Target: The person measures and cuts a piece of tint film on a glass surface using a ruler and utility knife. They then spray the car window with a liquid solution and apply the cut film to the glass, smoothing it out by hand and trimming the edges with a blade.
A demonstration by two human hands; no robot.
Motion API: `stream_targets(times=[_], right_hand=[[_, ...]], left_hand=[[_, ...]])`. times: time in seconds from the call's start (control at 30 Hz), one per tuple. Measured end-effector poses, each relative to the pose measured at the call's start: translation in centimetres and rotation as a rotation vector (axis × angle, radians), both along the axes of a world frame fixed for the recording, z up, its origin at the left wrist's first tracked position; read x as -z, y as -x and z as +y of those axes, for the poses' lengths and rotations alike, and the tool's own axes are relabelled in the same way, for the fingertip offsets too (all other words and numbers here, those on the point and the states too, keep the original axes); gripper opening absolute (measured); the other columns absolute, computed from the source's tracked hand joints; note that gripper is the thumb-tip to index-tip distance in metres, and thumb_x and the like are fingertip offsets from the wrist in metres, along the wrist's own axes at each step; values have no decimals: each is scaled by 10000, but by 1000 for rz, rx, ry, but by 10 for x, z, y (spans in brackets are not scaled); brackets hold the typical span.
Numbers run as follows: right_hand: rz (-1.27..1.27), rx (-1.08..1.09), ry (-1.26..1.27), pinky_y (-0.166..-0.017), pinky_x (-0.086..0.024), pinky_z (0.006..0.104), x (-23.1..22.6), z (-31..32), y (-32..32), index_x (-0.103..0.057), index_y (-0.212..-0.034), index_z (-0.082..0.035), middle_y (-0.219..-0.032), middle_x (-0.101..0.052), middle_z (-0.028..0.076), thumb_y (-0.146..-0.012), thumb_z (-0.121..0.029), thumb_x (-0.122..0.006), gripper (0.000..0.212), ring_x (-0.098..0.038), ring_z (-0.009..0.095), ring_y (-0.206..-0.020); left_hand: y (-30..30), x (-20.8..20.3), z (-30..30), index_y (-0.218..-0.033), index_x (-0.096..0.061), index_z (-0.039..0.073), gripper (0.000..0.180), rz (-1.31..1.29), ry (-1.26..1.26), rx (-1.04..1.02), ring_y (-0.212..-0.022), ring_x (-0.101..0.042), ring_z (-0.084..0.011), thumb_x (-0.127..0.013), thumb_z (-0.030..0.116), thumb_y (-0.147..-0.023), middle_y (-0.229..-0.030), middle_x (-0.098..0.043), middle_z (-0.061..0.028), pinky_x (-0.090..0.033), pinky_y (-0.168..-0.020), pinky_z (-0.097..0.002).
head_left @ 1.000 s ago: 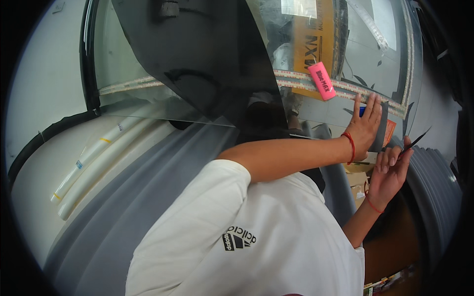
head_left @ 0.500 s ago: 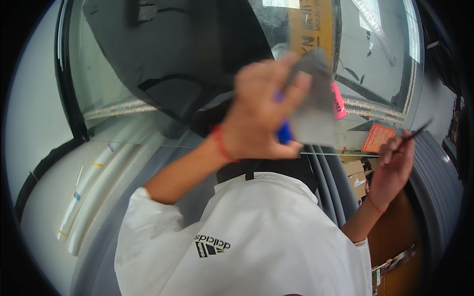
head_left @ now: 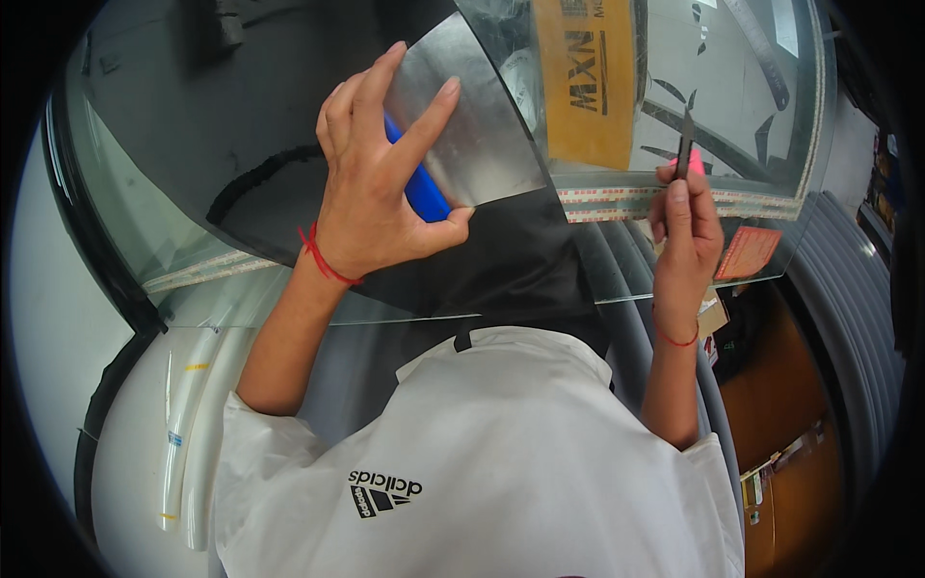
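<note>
My left hand (head_left: 371,183) is closed round the blue handle of a wide metal scraper (head_left: 472,125). Its blade lies over the right edge of a large black sheet (head_left: 260,116) on the glass table. In my right hand (head_left: 689,231) is a slim dark craft knife (head_left: 685,154), pinched between thumb and fingers with the tip pointing away from me. Just behind the fingers a pink object (head_left: 698,160) shows, mostly hidden. Right of the scraper lies a yellow board (head_left: 583,87) with dark print.
A clear ruler (head_left: 761,53) and small dark offcuts (head_left: 764,140) lie at the far right of the glass. Measuring strips (head_left: 626,200) run along its near side. An orange-red card (head_left: 750,252) sits by the right corner. White rolls (head_left: 198,433) stand below on the left.
My left hand has swung left with the scraper and brought its blade onto the black sheet's edge. My right hand has moved left and away from me, over the glass, with the knife turned upright.
</note>
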State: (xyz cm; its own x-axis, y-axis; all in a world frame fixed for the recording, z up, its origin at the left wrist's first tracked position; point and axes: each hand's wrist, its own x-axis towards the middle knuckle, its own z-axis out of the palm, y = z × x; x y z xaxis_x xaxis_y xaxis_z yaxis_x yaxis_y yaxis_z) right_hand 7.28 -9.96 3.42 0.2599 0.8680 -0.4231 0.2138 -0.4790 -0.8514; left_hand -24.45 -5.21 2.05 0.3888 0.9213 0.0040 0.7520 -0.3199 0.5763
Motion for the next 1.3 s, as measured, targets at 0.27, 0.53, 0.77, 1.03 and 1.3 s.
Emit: stream_targets(times=[0.27, 0.53, 0.77, 1.03, 1.3], right_hand=[[158, -3, 54, -664, -401, 206, -7, 2, 19, -666, -1269, -2, -928, -660, -1, -1130, -193, -573, 254, -491, 48, -737], [210, -53, 61, -658, -455, 217, -2, -2, 27, -644, -1234, 1, -894, -696, 41, -1119, -159, -581, 207, -565, 64, -711], [199, -62, 27, -633, -453, 220, 1, -4, 30, -633, -1247, 17, -791, -688, 49, -1102, -134, -598, 212, -570, 66, -676], [-71, -270, -127, -600, -409, 208, 5, 0, 32, -604, -1458, 22, -627, -571, -23, -1027, -40, -629, 436, -516, 50, -585], [-219, -449, -253, -575, -425, 232, 8, 19, 49, -674, -1422, -45, -626, -576, 40, -969, 1, -652, 456, -515, 78, -558]], left_hand=[[0, 6, -1, -1476, -657, 191, 987, 64, -30, -3, -1392, -415, -431, -832, 453, -541, -1638, -374, -266, -274, -1176, -527], [-5, 6, -1, -1482, -656, 205, 980, 93, -77, 4, -1376, -433, -425, -835, 497, -564, -1632, -394, -258, -276, -1168, -522], [-1, -1, 3, -1535, -570, 120, 1056, 187, -14, 57, -1444, -376, -479, -832, 594, -628, -1643, -341, -315, -243, -1200, -567], [1, 0, 3, -1470, -623, 107, 985, 147, -39, 60, -1376, -412, -499, -861, 509, -603, -1587, -380, -344, -277, -1157, -580], [1, 0, 1, -1472, -622, 100, 992, 215, -72, 89, -1374, -412, -495, -853, 524, -606, -1590, -376, -347, -269, -1159, -578]])
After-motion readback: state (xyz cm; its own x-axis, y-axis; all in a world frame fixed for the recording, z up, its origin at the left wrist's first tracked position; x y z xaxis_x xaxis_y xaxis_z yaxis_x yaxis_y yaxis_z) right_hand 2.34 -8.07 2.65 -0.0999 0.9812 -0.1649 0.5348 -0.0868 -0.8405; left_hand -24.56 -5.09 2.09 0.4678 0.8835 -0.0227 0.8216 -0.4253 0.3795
